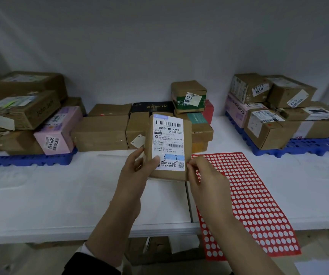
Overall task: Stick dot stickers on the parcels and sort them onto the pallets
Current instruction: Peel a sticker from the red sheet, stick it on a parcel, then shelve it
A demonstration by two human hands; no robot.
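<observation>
A small brown parcel with a white shipping label marked "3-3" is held upright above the white table. My left hand grips its lower left edge, thumb on the label. At the parcel's lower right corner, the fingertips of my right hand are pinched together; whether they hold a sticker I cannot tell. The red sticker sheet, most of its dots peeled off, lies on the table just right of my right hand. A blue pallet with stacked parcels stands at the left, another blue pallet at the right.
A loose pile of unsorted parcels sits at the back centre behind the held parcel. The white table has its front edge near the bottom, with boxes on the floor below it. A grey wall closes the back.
</observation>
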